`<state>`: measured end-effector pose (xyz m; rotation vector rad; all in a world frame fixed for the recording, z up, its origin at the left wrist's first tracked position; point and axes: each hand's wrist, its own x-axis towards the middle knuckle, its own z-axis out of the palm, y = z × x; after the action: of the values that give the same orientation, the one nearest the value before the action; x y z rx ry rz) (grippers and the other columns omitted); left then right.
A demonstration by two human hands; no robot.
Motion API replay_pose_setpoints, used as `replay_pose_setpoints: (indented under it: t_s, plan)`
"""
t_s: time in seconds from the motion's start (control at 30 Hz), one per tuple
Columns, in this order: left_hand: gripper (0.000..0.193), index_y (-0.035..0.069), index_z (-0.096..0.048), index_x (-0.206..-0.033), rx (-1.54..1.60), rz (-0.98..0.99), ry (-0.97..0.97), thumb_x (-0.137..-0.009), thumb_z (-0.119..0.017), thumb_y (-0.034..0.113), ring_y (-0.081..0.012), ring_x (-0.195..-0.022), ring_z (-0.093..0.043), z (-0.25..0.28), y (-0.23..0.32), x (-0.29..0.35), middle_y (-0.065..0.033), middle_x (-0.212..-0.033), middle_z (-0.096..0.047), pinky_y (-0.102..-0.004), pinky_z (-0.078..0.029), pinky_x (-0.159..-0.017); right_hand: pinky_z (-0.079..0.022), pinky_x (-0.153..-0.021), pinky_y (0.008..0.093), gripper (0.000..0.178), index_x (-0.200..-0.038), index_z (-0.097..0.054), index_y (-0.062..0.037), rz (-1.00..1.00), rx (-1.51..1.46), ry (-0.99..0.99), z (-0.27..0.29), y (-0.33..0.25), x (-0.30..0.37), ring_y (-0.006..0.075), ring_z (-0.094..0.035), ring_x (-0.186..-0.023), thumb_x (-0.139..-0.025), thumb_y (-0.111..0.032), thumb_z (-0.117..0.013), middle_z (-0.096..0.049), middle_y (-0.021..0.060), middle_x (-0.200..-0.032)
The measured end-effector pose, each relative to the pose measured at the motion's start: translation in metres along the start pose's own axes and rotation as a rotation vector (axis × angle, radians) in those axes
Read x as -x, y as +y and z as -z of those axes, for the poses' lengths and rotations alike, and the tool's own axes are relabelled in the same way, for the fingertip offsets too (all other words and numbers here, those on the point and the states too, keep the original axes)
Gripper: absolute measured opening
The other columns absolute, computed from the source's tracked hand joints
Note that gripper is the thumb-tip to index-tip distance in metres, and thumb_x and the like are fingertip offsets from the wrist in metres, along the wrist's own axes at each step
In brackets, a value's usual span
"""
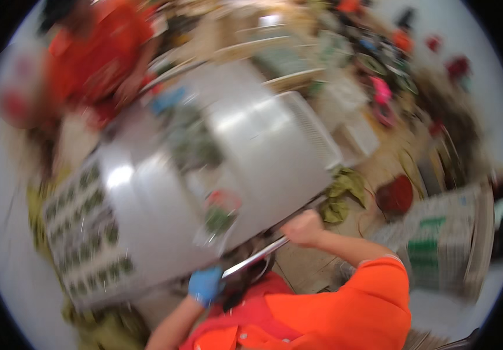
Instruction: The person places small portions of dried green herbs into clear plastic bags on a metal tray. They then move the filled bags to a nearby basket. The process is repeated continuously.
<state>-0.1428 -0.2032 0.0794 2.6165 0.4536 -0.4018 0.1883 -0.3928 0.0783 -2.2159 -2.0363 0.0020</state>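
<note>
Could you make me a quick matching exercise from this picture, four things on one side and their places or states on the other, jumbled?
Things:
1. Left hand
2. Right hand
3. Green bundle
4. Dark red round thing

Places or states:
A. Ungloved
B. On the floor
C. Gloved in blue
D. On the metal table

Pairs: 1-C, 2-A, 3-D, 4-B.

A bright orange shirt (339,309) is worn, its right sleeve (381,286) cut short and edged with a thin pale band. A red apron (257,315) is layered over it, and the left hand (206,286) is covered by a blue glove (203,288).
</note>
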Motion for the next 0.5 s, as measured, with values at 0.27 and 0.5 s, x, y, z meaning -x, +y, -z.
replay_pose_setpoints:
  t_s: [0.27, 0.5]
  plan:
    - [0.056, 0.013, -0.06, -0.133, -0.026, 0.017, 0.648, -0.08, -0.071, 0.029, -0.0354, -0.113, -0.059, 0.0, -0.084, 0.148, -0.0122, -0.121, -0.061, -0.0479, -0.046, -0.092, -0.048, -0.073, 0.0386, 0.014, -0.092, -0.065, -0.0068, 0.564, -0.654, 0.14, 0.009, -0.253, -0.105, 0.0286, -0.062, -0.08, -0.08, -0.008, -0.073, -0.064, 0.0086, -0.088]
    - [0.067, 0.016, -0.05, -0.147, -0.202, 0.703, 0.594, -0.088, -0.066, 0.045, -0.0358, -0.143, -0.037, -0.036, -0.299, 0.309, -0.0162, -0.152, -0.045, -0.0603, -0.01, -0.122, -0.048, -0.069, 0.0382, 0.01, -0.092, -0.063, -0.0078, 0.689, -0.731, 0.03, -0.024, -0.486, -0.19, 0.0271, -0.063, -0.077, -0.085, -0.009, -0.071, -0.064, 0.007, -0.085]
